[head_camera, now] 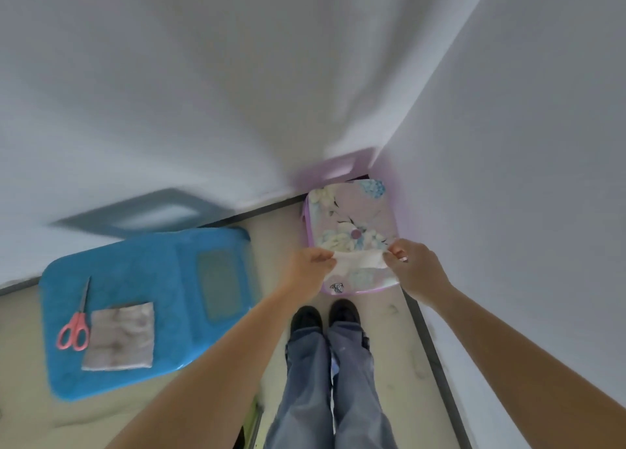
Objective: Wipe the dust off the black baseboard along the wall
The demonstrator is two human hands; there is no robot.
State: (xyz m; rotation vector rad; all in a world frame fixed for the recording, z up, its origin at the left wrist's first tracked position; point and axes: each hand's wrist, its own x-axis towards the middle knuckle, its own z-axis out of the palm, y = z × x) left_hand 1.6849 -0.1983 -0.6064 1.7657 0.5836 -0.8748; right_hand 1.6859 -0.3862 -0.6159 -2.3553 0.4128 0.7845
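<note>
I stand facing a room corner and look down at it. A small white cloth or wipe (pixel 359 260) is stretched between my hands. My left hand (pixel 310 267) pinches its left edge and my right hand (pixel 411 262) pinches its right edge, above a floral stool. The black baseboard (pixel 432 343) runs along the foot of the right wall, to the right of my shoes. Another stretch of baseboard (pixel 267 209) follows the back wall toward the corner, partly hidden by the two stools.
A pink floral stool (pixel 352 218) fills the corner. A blue stool (pixel 145 299) on the left carries pink-handled scissors (pixel 76 323) and a folded grey cloth (pixel 118 337). My black shoes (pixel 325 316) stand on beige floor, with hair and dust near the right wall.
</note>
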